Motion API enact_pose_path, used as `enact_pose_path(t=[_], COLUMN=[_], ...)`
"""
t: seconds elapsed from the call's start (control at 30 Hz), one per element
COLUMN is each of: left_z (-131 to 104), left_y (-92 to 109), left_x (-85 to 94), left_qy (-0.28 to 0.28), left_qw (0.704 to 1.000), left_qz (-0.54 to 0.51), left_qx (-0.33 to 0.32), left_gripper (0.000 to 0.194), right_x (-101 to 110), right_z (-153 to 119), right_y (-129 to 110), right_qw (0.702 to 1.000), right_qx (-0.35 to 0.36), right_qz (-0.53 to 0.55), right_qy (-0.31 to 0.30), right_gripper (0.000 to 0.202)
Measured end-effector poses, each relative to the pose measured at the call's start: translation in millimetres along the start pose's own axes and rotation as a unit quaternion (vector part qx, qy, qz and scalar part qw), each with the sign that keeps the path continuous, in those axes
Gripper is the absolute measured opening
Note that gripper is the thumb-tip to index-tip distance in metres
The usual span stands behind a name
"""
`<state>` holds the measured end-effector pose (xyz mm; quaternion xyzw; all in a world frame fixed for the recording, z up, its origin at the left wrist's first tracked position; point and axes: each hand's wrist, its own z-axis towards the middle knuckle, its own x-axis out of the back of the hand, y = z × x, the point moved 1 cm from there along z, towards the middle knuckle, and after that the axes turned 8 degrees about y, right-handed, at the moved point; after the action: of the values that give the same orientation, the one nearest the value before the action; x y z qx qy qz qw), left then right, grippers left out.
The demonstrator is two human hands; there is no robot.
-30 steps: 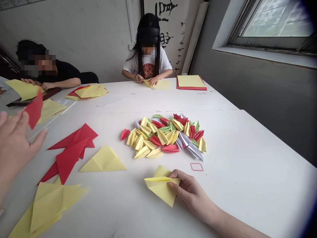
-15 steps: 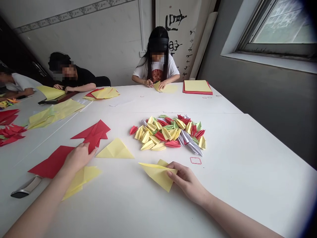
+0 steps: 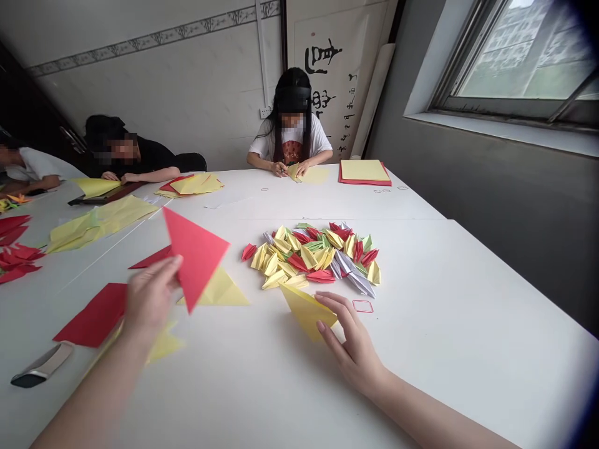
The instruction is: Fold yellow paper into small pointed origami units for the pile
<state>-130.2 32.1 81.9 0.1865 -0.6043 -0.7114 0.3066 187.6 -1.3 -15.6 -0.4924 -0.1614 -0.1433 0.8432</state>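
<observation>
My left hand (image 3: 152, 296) pinches the edge of a red paper triangle (image 3: 195, 254), raised above the table. Behind the triangle, a folded yellow sheet (image 3: 224, 288) lies partly covered. A yellow folded paper (image 3: 306, 312) stands tilted beside my right hand (image 3: 349, 333), whose thumb and fingers are apart around its right side. Just beyond it is a pile of small folded paper pieces (image 3: 321, 257) in yellow, red, green and lilac. Left of my left hand lies a red sheet (image 3: 93, 316), and a yellow paper (image 3: 166, 344) shows partly beneath my left forearm.
A watch (image 3: 42, 366) lies at the left of the white table (image 3: 444, 324). Across the table, a person (image 3: 291, 134) handles yellow paper near a red and yellow stack (image 3: 364, 173). More people sit at the far left, near yellow sheets (image 3: 103, 221) and red folded pieces (image 3: 19, 259).
My left hand has lifted a red triangle from the red papers. The fingers of my right hand have spread, and the yellow paper there has tilted more upright. The view has shifted slightly.
</observation>
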Motion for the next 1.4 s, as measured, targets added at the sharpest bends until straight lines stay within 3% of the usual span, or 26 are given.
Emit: enact_pose_path(t=[0.07, 0.13, 0.23, 0.33, 0.43, 0.6, 0.8, 1.0, 1.17, 1.27, 1.4], left_z=[-40.9, -79.7, -117.4, -129.5, -128.2, -122.3, -120.4, -121.7, -121.8, -122.4, -125.1], left_y=[-5.7, -18.6, -40.4, -53.0, -55.8, -58.9, -62.7, -61.4, -57.6, -55.9, -57.7], left_x=[-30.5, -54.7, -72.3, -73.9, -71.8, -71.1, -70.8, -71.4, -70.4, -70.3, -72.4], left_qy=[-0.163, -0.277, -0.346, -0.382, -0.400, -0.379, -0.372, -0.437, -0.468, -0.447, -0.395], left_qw=[0.970, 0.924, 0.890, 0.880, 0.875, 0.878, 0.883, 0.865, 0.854, 0.863, 0.886], left_qz=[-0.100, -0.121, -0.146, -0.131, -0.129, -0.113, -0.091, -0.021, -0.047, -0.087, -0.080], left_qx=[0.153, 0.235, 0.258, 0.249, 0.240, 0.269, 0.273, 0.247, 0.223, 0.219, 0.230], left_gripper=[0.026, 0.023, 0.026, 0.028, 0.032, 0.023, 0.022, 0.024, 0.034, 0.042, 0.036], right_x=[0.4, 1.4, 2.8, 2.5, 1.3, 0.0, 1.5, 0.3, -1.3, -1.7, -2.1], right_z=[-0.5, -0.8, -1.1, -1.0, 1.0, 5.3, 8.2, 14.4, 14.6, 12.7, 10.7], right_y=[-0.1, 1.0, 3.5, 4.7, 3.8, 2.0, -1.3, -0.2, 1.5, 0.4, -1.7], right_qw=[0.999, 0.998, 0.995, 0.993, 0.995, 0.983, 0.969, 0.941, 0.931, 0.926, 0.923], right_qx=[0.034, 0.055, 0.098, 0.104, 0.072, 0.000, -0.085, -0.214, -0.223, -0.233, -0.245], right_qz=[0.035, 0.030, -0.002, -0.008, 0.029, 0.156, 0.193, 0.246, 0.270, 0.272, 0.261], right_qy=[0.001, 0.014, -0.006, -0.059, -0.063, -0.100, -0.127, -0.085, -0.103, -0.122, -0.144], right_gripper=[0.046, 0.057, 0.061, 0.053, 0.037, 0.027, 0.010, 0.036, 0.038, 0.039, 0.039])
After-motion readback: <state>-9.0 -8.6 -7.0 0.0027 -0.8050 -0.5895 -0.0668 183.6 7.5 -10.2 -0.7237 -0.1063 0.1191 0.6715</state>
